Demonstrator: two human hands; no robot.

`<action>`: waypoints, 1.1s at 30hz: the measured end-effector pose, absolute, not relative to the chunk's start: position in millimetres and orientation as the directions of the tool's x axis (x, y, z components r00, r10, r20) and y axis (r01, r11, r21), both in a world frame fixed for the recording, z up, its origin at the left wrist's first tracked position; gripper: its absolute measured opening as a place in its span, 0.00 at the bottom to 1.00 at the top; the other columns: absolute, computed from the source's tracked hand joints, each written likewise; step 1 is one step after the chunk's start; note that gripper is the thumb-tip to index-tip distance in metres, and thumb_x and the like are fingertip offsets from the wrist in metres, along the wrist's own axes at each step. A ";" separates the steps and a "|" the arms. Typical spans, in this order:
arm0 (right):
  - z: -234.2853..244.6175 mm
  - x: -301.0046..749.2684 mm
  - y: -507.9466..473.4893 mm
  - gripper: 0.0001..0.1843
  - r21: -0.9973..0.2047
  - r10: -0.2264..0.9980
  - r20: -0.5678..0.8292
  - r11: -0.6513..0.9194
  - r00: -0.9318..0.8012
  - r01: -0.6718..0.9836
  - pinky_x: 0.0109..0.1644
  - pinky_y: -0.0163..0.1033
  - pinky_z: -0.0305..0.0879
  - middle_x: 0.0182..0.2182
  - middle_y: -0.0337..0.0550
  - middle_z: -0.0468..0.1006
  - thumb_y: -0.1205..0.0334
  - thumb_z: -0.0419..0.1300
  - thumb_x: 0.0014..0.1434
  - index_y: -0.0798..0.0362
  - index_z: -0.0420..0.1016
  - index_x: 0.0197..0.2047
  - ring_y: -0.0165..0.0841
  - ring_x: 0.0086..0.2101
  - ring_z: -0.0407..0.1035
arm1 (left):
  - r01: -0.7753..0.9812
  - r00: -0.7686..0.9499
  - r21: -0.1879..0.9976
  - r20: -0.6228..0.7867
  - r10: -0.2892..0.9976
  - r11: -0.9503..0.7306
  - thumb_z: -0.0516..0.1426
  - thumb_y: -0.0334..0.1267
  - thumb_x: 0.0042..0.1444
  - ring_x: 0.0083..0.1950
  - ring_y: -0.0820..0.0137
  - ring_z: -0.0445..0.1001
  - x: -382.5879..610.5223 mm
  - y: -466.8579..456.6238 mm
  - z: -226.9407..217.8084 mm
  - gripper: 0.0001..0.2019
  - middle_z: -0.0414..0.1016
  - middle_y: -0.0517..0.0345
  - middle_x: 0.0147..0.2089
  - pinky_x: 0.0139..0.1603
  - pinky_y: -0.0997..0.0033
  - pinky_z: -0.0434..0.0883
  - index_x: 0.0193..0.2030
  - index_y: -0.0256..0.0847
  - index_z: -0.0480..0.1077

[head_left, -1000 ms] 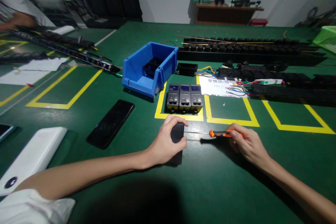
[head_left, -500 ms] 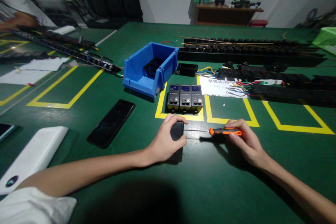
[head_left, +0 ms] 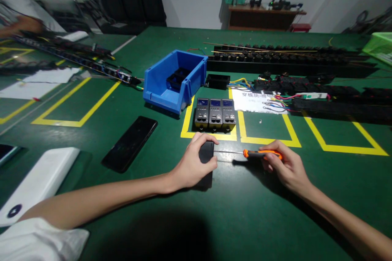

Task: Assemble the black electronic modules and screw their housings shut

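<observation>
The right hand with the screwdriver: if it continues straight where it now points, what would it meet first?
Probably the black box in the left hand; the screwdriver in the right hand points at its side. Whether they touch is unclear.

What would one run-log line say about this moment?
Left hand: holds black box | Right hand: holds screwdriver, pointed at black box | Beyond: three modules, blue bin

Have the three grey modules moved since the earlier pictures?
No: the three grey modules keep the same place against the yellow tape; no shift shows either way.
</observation>
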State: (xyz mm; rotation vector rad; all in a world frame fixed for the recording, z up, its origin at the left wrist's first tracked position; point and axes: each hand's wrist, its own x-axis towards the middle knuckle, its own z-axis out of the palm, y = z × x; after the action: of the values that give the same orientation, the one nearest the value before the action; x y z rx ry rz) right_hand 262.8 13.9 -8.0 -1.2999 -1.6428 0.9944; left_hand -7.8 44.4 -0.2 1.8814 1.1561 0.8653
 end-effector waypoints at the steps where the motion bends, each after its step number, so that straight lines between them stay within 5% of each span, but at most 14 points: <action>1: -8.5 262.0 14.2 0.10 -0.929 0.983 0.101 0.148 -0.153 0.339 0.23 0.33 0.58 0.20 0.34 0.69 0.53 0.54 0.65 0.51 0.68 0.39 0.28 0.19 0.61 | 0.410 0.366 0.857 0.158 0.917 -0.311 0.56 0.28 0.50 0.48 0.65 0.67 -7.7 44.5 -0.2 0.15 0.65 0.56 0.44 0.51 0.65 0.65 0.45 0.42 0.66; 12: -9.2 261.2 12.8 0.13 -0.945 0.989 0.025 0.071 -0.146 0.319 0.21 0.32 0.55 0.18 0.32 0.63 0.49 0.50 0.66 0.50 0.65 0.40 0.27 0.18 0.59 | 0.362 0.364 0.883 0.162 0.917 -0.299 0.56 0.27 0.49 0.53 0.64 0.67 -7.8 44.0 1.4 0.20 0.67 0.55 0.48 0.57 0.62 0.65 0.50 0.43 0.63; 18: -7.5 262.8 15.2 0.13 -0.930 0.969 0.188 0.228 -0.160 0.288 0.33 0.38 0.66 0.39 0.43 0.67 0.54 0.58 0.61 0.47 0.61 0.46 0.33 0.32 0.66 | 0.354 0.337 0.893 0.155 0.929 -0.278 0.56 0.28 0.49 0.51 0.64 0.69 -7.1 43.8 1.5 0.19 0.68 0.54 0.48 0.55 0.63 0.66 0.48 0.42 0.63; 24: -14.3 266.2 12.5 0.09 -0.855 0.932 0.345 0.362 -0.115 0.371 0.43 0.43 0.67 0.40 0.45 0.70 0.59 0.59 0.61 0.47 0.68 0.46 0.38 0.41 0.68 | 0.373 0.345 0.887 0.140 0.928 -0.272 0.56 0.28 0.49 0.49 0.64 0.69 -8.4 44.1 1.3 0.17 0.68 0.55 0.46 0.52 0.64 0.67 0.47 0.42 0.63; 33: -8.4 264.5 11.2 0.09 -0.881 0.962 0.264 0.268 -0.065 0.390 0.28 0.36 0.69 0.30 0.41 0.75 0.58 0.61 0.60 0.49 0.71 0.44 0.31 0.25 0.71 | 0.379 0.350 0.876 0.162 0.923 -0.297 0.56 0.28 0.49 0.50 0.63 0.68 -7.7 45.0 0.9 0.17 0.68 0.55 0.46 0.54 0.62 0.66 0.46 0.42 0.64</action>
State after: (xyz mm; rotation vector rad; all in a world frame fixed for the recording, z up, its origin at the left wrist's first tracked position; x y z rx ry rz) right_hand 264.5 11.2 -8.4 -1.2725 -1.6236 0.7864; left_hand -7.7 45.0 0.9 1.8444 1.1429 0.8943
